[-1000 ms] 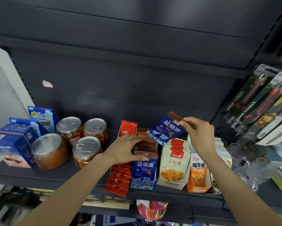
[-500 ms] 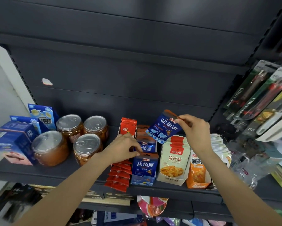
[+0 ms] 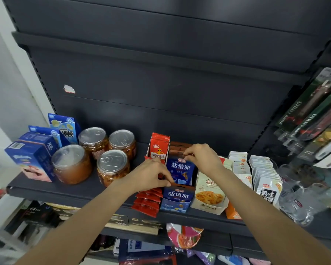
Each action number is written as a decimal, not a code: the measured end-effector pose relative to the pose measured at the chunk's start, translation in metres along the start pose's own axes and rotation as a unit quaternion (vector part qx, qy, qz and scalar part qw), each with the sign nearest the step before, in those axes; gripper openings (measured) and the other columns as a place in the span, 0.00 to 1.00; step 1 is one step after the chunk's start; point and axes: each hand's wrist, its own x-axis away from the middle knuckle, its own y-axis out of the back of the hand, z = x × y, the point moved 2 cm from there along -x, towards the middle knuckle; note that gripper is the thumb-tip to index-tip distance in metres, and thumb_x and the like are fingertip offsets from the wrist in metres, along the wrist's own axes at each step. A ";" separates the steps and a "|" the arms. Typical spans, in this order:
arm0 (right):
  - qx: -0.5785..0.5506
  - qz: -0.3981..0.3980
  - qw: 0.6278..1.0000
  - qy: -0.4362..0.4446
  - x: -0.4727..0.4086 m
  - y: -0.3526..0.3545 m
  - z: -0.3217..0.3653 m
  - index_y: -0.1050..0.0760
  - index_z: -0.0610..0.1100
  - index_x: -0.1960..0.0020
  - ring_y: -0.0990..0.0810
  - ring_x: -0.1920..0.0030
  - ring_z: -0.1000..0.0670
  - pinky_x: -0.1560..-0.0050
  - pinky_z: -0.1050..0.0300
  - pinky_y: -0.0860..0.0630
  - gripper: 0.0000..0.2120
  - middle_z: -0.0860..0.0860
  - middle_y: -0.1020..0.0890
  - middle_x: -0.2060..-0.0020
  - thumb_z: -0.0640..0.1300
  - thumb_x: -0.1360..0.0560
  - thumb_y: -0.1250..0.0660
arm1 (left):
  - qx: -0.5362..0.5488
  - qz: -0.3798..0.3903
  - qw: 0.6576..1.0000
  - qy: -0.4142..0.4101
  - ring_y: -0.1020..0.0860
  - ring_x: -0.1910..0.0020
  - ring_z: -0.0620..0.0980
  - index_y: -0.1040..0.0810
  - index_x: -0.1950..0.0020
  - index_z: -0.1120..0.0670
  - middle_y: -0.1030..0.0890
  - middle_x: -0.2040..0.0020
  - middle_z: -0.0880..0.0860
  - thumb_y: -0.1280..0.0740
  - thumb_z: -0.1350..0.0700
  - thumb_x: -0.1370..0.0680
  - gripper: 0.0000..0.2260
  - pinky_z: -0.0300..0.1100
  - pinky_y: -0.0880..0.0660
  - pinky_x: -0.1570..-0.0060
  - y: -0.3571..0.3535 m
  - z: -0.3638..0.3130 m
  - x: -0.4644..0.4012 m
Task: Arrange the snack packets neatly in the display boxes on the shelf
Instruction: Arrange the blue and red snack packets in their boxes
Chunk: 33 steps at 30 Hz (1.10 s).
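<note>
Orange packet (image 3: 230, 212) mostly behind right forearm

Person, head-camera view: two arms and two hands visible.

Left forearm (image 3: 88, 217): bare from the lower frame edge to the wrist; no sleeve, watch, band or bracelet visible.

Right forearm (image 3: 260, 211): likewise bare along its whole visible length; no sleeve or wrist item.

Left hand (image 3: 151, 175): ungloved; no rings visible on the parts shown.

Right hand (image 3: 201, 159): ungloved; no rings seen; nails too small to judge.

No clothing appears anywhere in frame; upper arms, shoulders and torso lie outside the view.
</note>
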 end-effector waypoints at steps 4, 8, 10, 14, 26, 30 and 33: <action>0.044 0.015 0.999 -0.021 -0.011 -0.017 -0.006 0.24 0.48 0.41 0.21 0.47 0.50 0.48 0.53 0.22 0.12 0.49 0.19 0.46 0.43 0.24 0.34 | 0.004 -0.008 1.000 0.009 0.33 0.48 0.37 0.19 0.44 0.46 0.19 0.47 0.43 0.31 0.52 0.25 0.10 0.42 0.31 0.41 0.001 0.003 -0.001; 0.056 -0.005 0.998 -0.028 -0.018 -0.030 -0.012 0.24 0.48 0.45 0.21 0.50 0.50 0.52 0.54 0.22 0.08 0.49 0.19 0.49 0.43 0.24 0.34 | 0.005 -0.005 1.000 0.019 0.33 0.48 0.38 0.19 0.44 0.47 0.19 0.47 0.43 0.31 0.51 0.25 0.10 0.43 0.31 0.41 0.001 0.005 -0.002; 0.077 0.023 0.997 -0.017 -0.021 -0.035 -0.011 0.25 0.47 0.48 0.21 0.50 0.49 0.53 0.54 0.22 0.06 0.48 0.20 0.49 0.43 0.24 0.35 | 0.006 0.000 1.000 0.024 0.32 0.47 0.38 0.19 0.44 0.46 0.20 0.47 0.43 0.31 0.51 0.25 0.10 0.43 0.31 0.40 0.000 0.005 -0.004; 0.103 0.024 0.994 0.014 -0.020 -0.032 -0.008 0.25 0.46 0.41 0.23 0.44 0.49 0.48 0.55 0.24 0.12 0.48 0.23 0.43 0.42 0.24 0.35 | 0.016 0.027 0.999 0.038 0.32 0.42 0.40 0.21 0.40 0.46 0.22 0.42 0.44 0.31 0.51 0.24 0.13 0.45 0.31 0.37 0.001 0.006 -0.004; -0.012 0.118 0.992 0.044 0.032 -0.012 0.004 0.21 0.47 0.42 0.22 0.46 0.53 0.48 0.56 0.23 0.11 0.50 0.19 0.45 0.43 0.24 0.34 | -0.004 -0.004 0.999 0.047 0.27 0.40 0.43 0.25 0.36 0.48 0.23 0.39 0.47 0.32 0.53 0.24 0.16 0.44 0.28 0.38 0.000 -0.001 -0.002; -0.018 0.069 0.997 0.005 0.033 -0.018 0.002 0.20 0.48 0.45 0.21 0.48 0.52 0.48 0.53 0.21 0.10 0.49 0.18 0.47 0.41 0.25 0.33 | 0.008 -0.052 0.997 0.063 0.27 0.44 0.43 0.28 0.36 0.48 0.27 0.41 0.45 0.30 0.52 0.25 0.19 0.38 0.27 0.43 -0.001 -0.002 0.003; -0.065 0.037 0.996 -0.037 0.034 -0.017 -0.003 0.19 0.47 0.47 0.21 0.48 0.52 0.48 0.54 0.21 0.08 0.49 0.19 0.47 0.41 0.25 0.33 | 0.040 -0.062 0.994 0.082 0.26 0.49 0.42 0.30 0.45 0.46 0.26 0.48 0.44 0.28 0.51 0.27 0.15 0.35 0.26 0.49 0.001 0.000 0.007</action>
